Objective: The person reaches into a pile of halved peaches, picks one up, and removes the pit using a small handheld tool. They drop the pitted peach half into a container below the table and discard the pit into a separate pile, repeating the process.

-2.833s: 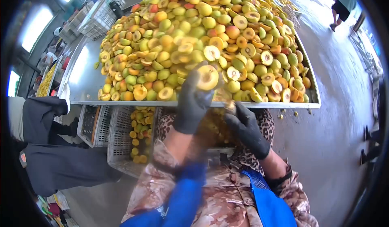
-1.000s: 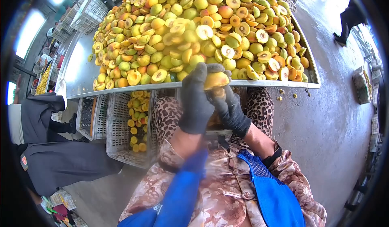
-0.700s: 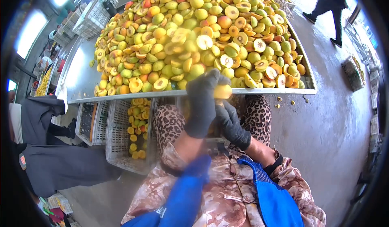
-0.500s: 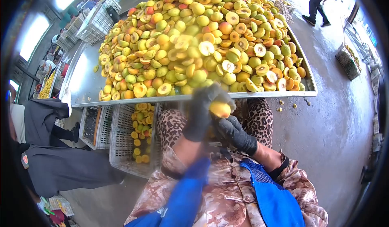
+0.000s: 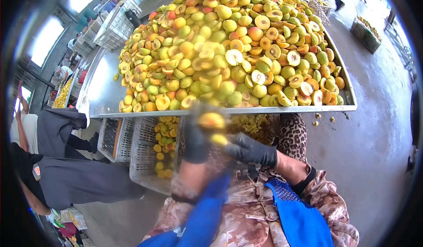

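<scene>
Black gloves, one pair, clothing both hands. Left hand (image 5: 196,142): blurring, but apparently grasping an orange-yellow fruit (image 5: 211,120) by its sides, just below the desk's metal rim (image 5: 220,110). Right hand (image 5: 254,151): lying lower, fingers bending toward a small yellow piece (image 5: 219,139); whether it is gripping or only touching this piece, one cannot tell.

Main stock: a fruit heap (image 5: 264,66), halves and apparent wholes, green through yellow to red, lying on the desk beyond the hands. Below the desk: a pale slatted crate (image 5: 140,159) holding more fruit, standing beside a patterned trouser leg (image 5: 293,136). To the left: a co-worker's dark trousers (image 5: 83,181).

Handling notes, by judgement: the held fruit is probably weighing little, its skin side staying fairly firm, its cut flesh being soft, wet and slippery, bruising under hard pressure. Best hold: fingertips cupping the rounded skin, sparing the cut face.
</scene>
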The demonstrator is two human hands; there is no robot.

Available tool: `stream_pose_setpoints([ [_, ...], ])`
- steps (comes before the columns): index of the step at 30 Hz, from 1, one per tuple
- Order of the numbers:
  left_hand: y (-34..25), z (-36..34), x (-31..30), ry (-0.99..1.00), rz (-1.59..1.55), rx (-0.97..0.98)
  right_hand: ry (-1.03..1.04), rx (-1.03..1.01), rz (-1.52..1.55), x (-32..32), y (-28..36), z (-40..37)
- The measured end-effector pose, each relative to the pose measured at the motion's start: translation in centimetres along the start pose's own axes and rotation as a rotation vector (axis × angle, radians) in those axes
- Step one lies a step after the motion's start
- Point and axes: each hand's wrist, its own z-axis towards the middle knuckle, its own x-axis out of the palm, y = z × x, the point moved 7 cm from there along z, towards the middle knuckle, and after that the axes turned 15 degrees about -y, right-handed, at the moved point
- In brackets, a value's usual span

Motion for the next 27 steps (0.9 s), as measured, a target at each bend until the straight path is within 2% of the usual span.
stream_pose_setpoints([
  [1, -0.8, 1.6, -6.0, -0.151, -0.186, 0.010, 0.016, -0.166, -0.065, 0.6, 1.0, -0.3],
  [2, -4.6, -0.6, -6.5, -0.304, -0.002, 0.237, -0.012, -0.252, -0.093, 0.2, 0.2, -0.3],
  [3, -7.0, -0.2, -10.8, -0.351, 0.071, 0.331, -0.077, -0.189, -0.329, -0.8, -2.0, -0.2],
  [4, -10.0, -0.3, -15.6, -0.582, 0.362, 0.535, -0.146, -0.120, -0.564, -2.1, -4.1, -0.4],
  [5, -11.8, 0.3, -17.6, -0.683, 0.587, 0.653, -0.209, -0.040, -0.799, -3.4, -6.3, -1.0],
  [6, -13.4, 0.8, -18.8, -0.780, 0.811, 0.772, -0.202, -0.040, -0.870, -3.9, -8.5, -1.6],
  [8, -13.7, 4.4, -16.8, -0.704, 1.097, 1.056, -0.195, -0.045, -1.026, -5.1, -11.6, -1.9],
  [9, -12.3, 7.2, -13.4, -0.543, 1.159, 1.200, -0.223, -0.087, -0.985, -4.9, -10.2, -1.8],
  [10, -10.8, 8.7, -6.8, -0.426, 1.058, 1.033, -0.256, -0.125, -0.943, -4.2, -7.9, -1.6],
  [11, -9.0, 10.9, -2.1, -0.298, 1.184, 1.265, -0.289, -0.163, -0.905, -3.7, -6.2, -1.7],
  [12, -7.4, 12.4, 3.0, -0.152, 1.183, 1.277, -0.293, -0.131, -0.891, -3.8, -5.8, -1.9],
  [14, -3.5, 16.3, 9.8, 0.187, 1.211, 1.432, -0.306, -0.072, -0.872, -4.5, -5.3, -2.6],
  [15, -1.6, 17.5, 12.2, 0.260, 1.334, 1.399, -0.335, -0.065, -0.893, -5.0, -4.9, -3.3],
  [17, 2.6, 22.1, 11.5, 0.327, 1.914, 0.938, -0.404, -0.056, -0.932, -6.6, -4.1, -4.9],
  [19, 2.3, 20.5, 12.5, 0.346, 1.936, 1.253, -0.527, -0.015, -0.654, -8.7, -3.3, -6.0],
  [20, 2.0, 20.8, 12.0, 0.345, 1.917, 1.070, -0.581, 0.006, -0.497, -9.3, -3.4, -6.7],
  [21, 1.1, 19.9, 11.3, 0.320, 1.648, 1.085, -0.564, 0.010, -0.343, -10.3, -4.9, -6.6],
  [23, -0.6, 17.7, 8.9, 0.257, 1.116, 1.083, -0.716, -0.104, -0.061, -10.3, -0.7, -5.4],
  [24, -0.5, 16.2, 7.8, 0.196, 0.820, 0.727, -0.757, -0.164, -0.155, -10.1, 1.3, -4.6],
  [25, -0.5, 12.5, 8.0, 0.152, 0.612, 0.504, -0.792, -0.218, -0.249, -10.0, 2.9, -3.8],
  [27, 1.5, 8.5, 6.5, 0.162, 0.340, 0.277, -0.854, -0.313, -0.382, -9.7, 4.3, -2.1],
])
